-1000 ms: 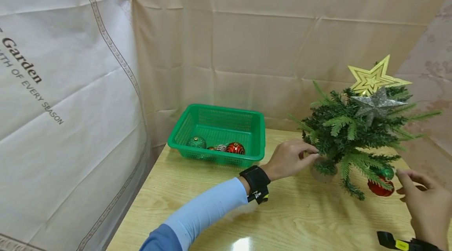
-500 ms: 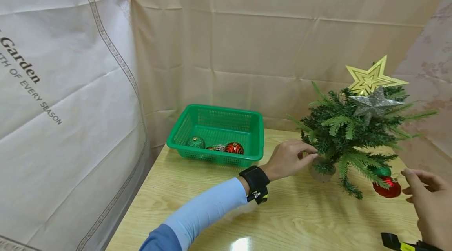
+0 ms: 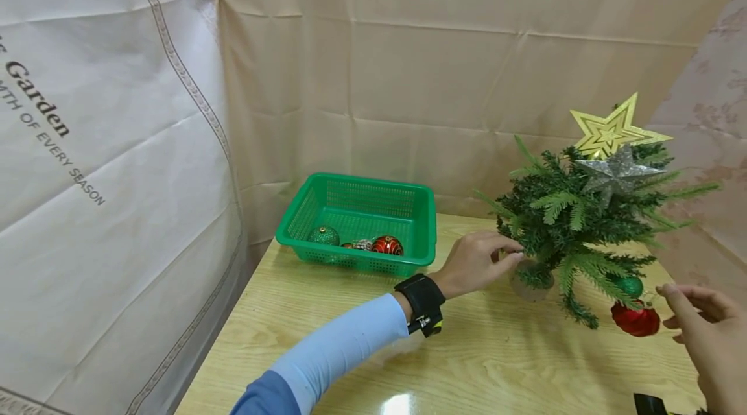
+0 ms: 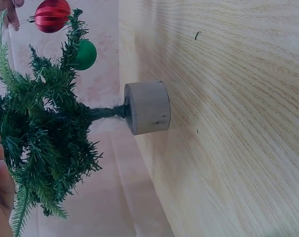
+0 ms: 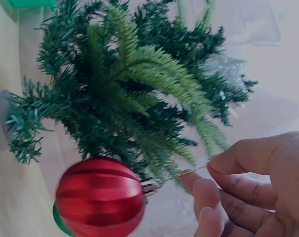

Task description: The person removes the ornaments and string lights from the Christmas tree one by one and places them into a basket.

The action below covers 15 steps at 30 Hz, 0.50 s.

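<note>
A small artificial Christmas tree (image 3: 574, 220) on a round base (image 4: 148, 107) stands at the table's right. My left hand (image 3: 481, 264) is at its left side, thumb and forefinger pinching a branch tip; in the left wrist view only part of that hand (image 4: 0, 185) shows. My right hand (image 3: 709, 334) pinches the thin gold loop (image 5: 186, 172) of a ribbed red Christmas ball (image 5: 101, 197). The ball hangs beside the lower right branches. A green ball (image 4: 85, 55) hangs next to it, partly hidden behind the red one in the right wrist view.
A green plastic basket (image 3: 428, 220) stands left of the tree. It holds a green glitter ball (image 3: 323, 235), a red patterned ball (image 3: 388, 246) and small ornaments. A gold star (image 3: 609, 133) and a silver star (image 3: 620, 174) sit on the treetop. Cloth hangs behind the table.
My right hand has drawn slightly right and down. The red ball has shifted right and lower, uncovering more of the green ball. My left hand stays at the branch.
</note>
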Motion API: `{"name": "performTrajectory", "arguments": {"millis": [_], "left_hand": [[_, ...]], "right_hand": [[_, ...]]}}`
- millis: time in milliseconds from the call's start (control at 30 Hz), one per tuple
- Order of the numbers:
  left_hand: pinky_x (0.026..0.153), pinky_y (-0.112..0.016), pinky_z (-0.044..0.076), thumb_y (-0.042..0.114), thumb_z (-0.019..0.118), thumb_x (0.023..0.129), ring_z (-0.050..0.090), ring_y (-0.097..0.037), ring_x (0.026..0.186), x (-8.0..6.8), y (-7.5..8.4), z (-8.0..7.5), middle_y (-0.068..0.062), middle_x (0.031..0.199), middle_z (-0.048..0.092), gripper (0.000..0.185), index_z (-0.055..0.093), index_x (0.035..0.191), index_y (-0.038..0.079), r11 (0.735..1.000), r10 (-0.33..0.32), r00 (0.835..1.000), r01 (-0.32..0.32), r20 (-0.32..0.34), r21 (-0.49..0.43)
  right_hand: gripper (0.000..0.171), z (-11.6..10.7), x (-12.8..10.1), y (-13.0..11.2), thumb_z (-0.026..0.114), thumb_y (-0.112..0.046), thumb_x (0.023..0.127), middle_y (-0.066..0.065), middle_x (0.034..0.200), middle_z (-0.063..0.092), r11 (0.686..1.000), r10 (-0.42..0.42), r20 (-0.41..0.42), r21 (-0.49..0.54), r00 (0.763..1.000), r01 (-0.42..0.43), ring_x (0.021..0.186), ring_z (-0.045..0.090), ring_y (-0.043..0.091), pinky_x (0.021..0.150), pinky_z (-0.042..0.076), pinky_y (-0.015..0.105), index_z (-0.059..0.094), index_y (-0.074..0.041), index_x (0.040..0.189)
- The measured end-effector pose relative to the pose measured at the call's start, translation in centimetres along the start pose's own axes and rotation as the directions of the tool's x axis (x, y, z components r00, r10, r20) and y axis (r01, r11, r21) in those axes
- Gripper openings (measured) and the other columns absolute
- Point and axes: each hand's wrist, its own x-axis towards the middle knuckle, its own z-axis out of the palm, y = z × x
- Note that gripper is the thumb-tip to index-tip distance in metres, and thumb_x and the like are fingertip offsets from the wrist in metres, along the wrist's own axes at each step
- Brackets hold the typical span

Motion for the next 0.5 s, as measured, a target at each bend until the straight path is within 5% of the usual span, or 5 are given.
{"name": "performTrajectory", "arguments": {"millis": [333, 500], "left_hand": [[0.062, -0.008, 0.033, 0.026, 0.060, 0.096, 0.052, -0.001, 0.068, -0.1, 0.2, 0.1, 0.008, 0.093, 0.067, 0.018, 0.071, 0.107, 0.018, 1.000, 0.002, 1.000, -0.002, 0.004, 0.011], [0.061, -0.008, 0.033, 0.025, 0.060, 0.096, 0.053, -0.003, 0.067, -0.1, 0.1, 0.1, 0.008, 0.092, 0.066, 0.017, 0.072, 0.106, 0.017, 1.000, 0.003, 1.000, -0.003, 0.002, 0.007]], "right_hand": [[0.018, -0.7, -1.6, -0.6, 0.055, -0.022, 0.099, -0.036, 0.078, 0.051, 0.980, -0.106, 0.152, -0.152, 0.983, 0.130, 0.054, 0.052, 0.003, 0.045, 0.040, 0.024, 0.059, -0.038, 0.092], [0.011, -0.6, -2.1, -1.2, 0.053, -0.030, 0.099, -0.037, 0.077, 0.045, 0.939, -0.115, 0.200, -0.298, 0.973, 0.172, 0.056, 0.052, 0.005, 0.048, 0.042, 0.028, 0.060, -0.021, 0.101]]}}
